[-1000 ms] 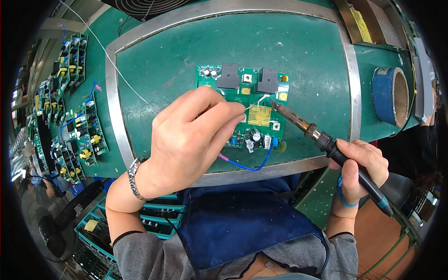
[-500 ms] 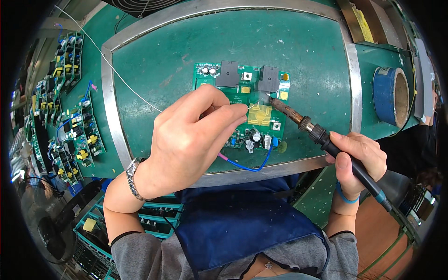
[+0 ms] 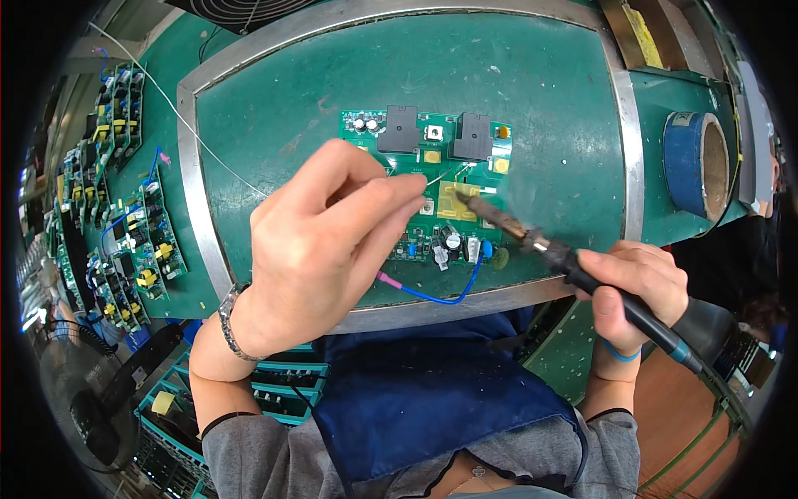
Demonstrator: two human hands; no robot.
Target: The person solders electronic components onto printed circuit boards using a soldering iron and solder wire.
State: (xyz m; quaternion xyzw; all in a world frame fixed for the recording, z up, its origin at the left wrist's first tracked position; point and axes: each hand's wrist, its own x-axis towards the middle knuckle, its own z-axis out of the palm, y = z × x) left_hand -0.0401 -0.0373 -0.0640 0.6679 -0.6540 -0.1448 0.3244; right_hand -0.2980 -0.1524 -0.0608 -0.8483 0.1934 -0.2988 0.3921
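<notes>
A green circuit board (image 3: 429,170) lies on the work surface, with black relays (image 3: 472,136), a square of yellow tape (image 3: 455,202) and a blue wire (image 3: 440,298) with a pink end. My left hand (image 3: 328,220) is over the board's left part, thumb and fingertips pinched on a thin solder wire (image 3: 439,176) whose end points up and right toward the right relay. My right hand (image 3: 636,287) grips the black handle of a soldering iron (image 3: 565,259). Its tip reaches over the yellow tape; whether it touches cannot be made out. My left hand hides part of the board.
A metal frame (image 3: 629,158) borders the green work surface. A blue tape roll (image 3: 697,169) stands at the right. Rows of circuit boards (image 3: 148,229) stand at the left, a fan (image 3: 249,12) at the top. Teal racks (image 3: 287,378) are below left.
The soldering iron's tip has moved down and left, from beside the right relay to over the yellow tape. My left hand has drawn slightly left with the solder wire.
</notes>
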